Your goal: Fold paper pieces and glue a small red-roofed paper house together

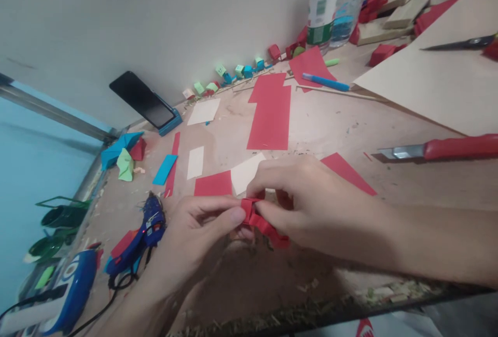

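Note:
A folded strip of red paper (268,229) is held between both hands above the near part of the table. My left hand (208,217) pinches its left end between thumb and fingers. From the right, my right hand (290,194) grips the same strip, thumb and fingertips closed on its upper edge. The strip's loose end hangs down to the right in zigzag bends. Just beyond the hands lie a flat red paper piece (213,184) and a cream paper piece (245,173), the latter partly hidden by my right hand.
A blue glue gun (146,233) with a cord lies left of my left hand. On the right are a red-handled utility knife (447,149) and scissors (467,43). A phone (143,100) leans on a stand at the back; water bottles (322,12) stand by the wall.

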A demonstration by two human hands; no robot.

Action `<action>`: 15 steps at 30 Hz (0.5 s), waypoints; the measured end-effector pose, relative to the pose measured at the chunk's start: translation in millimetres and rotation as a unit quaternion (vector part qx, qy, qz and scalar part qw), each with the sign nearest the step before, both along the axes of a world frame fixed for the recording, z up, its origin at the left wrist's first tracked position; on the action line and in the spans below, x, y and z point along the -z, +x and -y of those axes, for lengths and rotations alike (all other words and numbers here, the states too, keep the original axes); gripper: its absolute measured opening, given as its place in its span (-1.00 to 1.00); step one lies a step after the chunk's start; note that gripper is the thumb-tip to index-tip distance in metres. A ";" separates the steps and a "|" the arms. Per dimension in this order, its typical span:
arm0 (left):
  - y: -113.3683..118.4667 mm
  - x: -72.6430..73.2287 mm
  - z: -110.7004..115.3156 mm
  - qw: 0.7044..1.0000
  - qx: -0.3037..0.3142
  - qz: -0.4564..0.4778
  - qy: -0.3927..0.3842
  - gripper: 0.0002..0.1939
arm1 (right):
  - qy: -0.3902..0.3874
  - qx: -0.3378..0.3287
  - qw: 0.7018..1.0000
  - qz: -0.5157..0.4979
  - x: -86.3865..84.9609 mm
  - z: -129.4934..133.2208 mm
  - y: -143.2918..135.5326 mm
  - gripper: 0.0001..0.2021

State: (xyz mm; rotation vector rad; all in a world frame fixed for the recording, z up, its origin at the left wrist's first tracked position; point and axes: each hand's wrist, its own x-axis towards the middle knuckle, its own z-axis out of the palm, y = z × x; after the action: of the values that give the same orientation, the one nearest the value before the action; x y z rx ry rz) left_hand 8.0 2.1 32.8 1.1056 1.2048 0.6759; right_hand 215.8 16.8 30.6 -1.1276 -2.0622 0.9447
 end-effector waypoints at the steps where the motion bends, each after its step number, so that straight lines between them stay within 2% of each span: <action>1: 0.1 -0.2 0.0 1.000 -0.007 -0.004 0.001 -0.87 | -0.005 0.000 1.000 -0.006 0.6 0.1 0.1 -0.73; 4: 0.2 -0.3 -0.1 0.999 -0.042 0.010 0.006 -0.86 | -0.027 0.000 0.999 -0.041 0.0 0.2 0.7 -0.74; 7: 0.2 -1.6 -0.9 0.996 -0.058 0.064 0.005 -0.82 | -0.047 0.003 0.995 -0.091 -5.5 -0.9 3.2 -0.72; 12: -0.2 -3.9 -2.8 0.990 -0.102 0.091 0.017 -0.76 | -0.066 0.041 0.989 -0.125 -12.1 1.4 8.2 -0.90; 15: -1.5 -1.2 -3.8 0.991 -0.103 0.081 0.018 -0.78 | -0.050 0.005 0.993 -0.107 -6.1 6.3 8.2 -0.77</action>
State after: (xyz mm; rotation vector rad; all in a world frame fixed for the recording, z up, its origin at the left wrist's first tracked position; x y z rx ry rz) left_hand 6.5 6.0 34.0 0.9436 1.1791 0.9329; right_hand 224.0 10.5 36.7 -1.0370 -1.8547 1.1233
